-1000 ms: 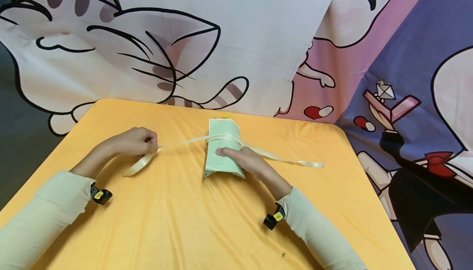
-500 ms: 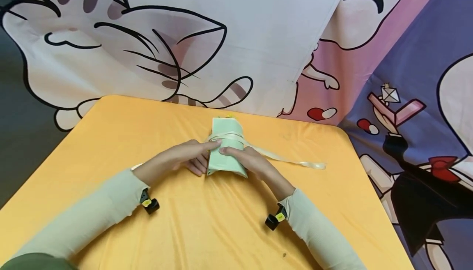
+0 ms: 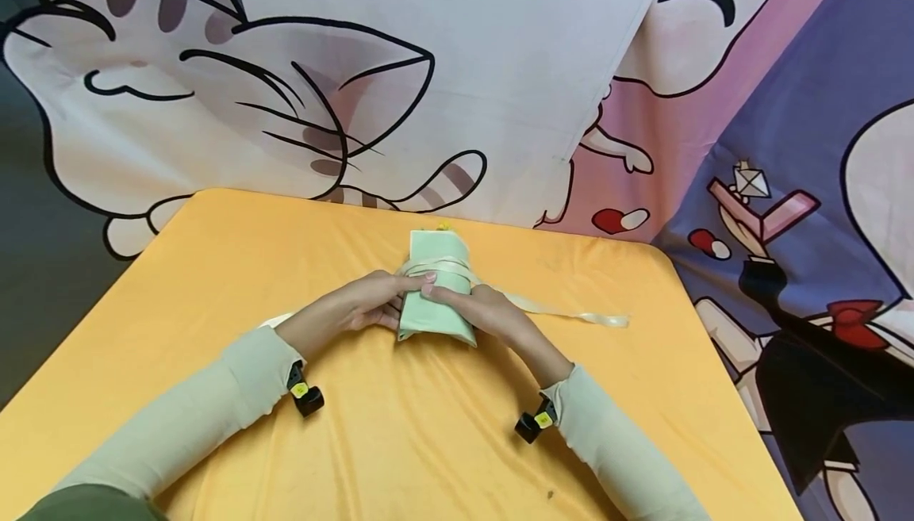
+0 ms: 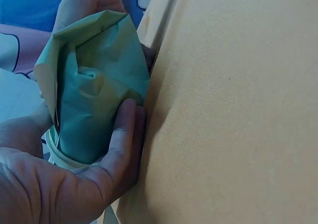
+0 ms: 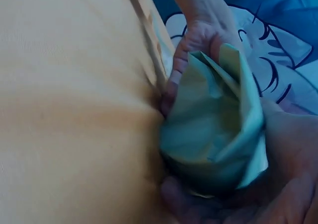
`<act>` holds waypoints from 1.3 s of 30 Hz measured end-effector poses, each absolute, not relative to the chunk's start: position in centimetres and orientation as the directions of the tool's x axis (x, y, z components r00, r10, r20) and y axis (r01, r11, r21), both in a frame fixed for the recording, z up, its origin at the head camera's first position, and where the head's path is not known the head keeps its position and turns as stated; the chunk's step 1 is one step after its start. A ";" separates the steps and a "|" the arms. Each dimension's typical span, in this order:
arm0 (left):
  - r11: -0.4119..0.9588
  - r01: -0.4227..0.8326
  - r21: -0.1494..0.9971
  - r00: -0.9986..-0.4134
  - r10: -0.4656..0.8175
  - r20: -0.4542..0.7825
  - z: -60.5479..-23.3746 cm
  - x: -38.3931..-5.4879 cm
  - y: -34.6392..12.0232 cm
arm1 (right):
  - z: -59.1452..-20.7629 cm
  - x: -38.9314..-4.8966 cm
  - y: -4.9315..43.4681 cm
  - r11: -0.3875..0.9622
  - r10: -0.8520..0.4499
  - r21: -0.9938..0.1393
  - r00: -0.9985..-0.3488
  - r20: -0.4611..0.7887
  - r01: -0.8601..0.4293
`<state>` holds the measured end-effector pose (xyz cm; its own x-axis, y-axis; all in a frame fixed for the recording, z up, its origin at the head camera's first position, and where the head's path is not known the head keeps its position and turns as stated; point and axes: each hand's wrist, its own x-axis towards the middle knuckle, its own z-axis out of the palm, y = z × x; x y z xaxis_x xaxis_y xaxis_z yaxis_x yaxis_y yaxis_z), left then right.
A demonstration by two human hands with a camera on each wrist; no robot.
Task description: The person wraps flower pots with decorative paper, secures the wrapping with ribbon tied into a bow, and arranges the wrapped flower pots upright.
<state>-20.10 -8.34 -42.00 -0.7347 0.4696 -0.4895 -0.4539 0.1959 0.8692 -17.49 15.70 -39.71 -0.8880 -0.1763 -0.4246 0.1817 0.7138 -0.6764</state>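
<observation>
A bundle wrapped in pale green paper (image 3: pixel 437 319) lies in the middle of the table, small yellow bits (image 3: pixel 443 227) showing at its far end. Cream ribbon (image 3: pixel 448 266) loops round its upper half. From the left, my left hand (image 3: pixel 371 299) grips the bundle, thumb on top beside the ribbon and fingers along the side. My right hand (image 3: pixel 489 311) holds the opposite side, its thumb tip close to the left one. Both wrist views show the folded near end of the paper (image 4: pixel 107 60), with fingers (image 4: pixel 123 139) curled against it.
One ribbon tail (image 3: pixel 600 319) trails right across the yellow tablecloth (image 3: pixel 371 442). Part of a pale strip (image 3: pixel 276 319) shows behind the left forearm. Cartoon-printed cloth (image 3: pixel 521 69) hangs behind the table and along its right side.
My left hand has come from the ribbon's left end, far left of the bundle, over to the bundle and now grips its left side. My right hand keeps its hold.
</observation>
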 end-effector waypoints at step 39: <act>0.214 -0.462 0.861 -0.745 0.433 -0.507 -41.9 -20.1 -8.1 | -38.3 -20.0 15.9 0.752 -0.400 -0.450 -0.876 0.270 -0.482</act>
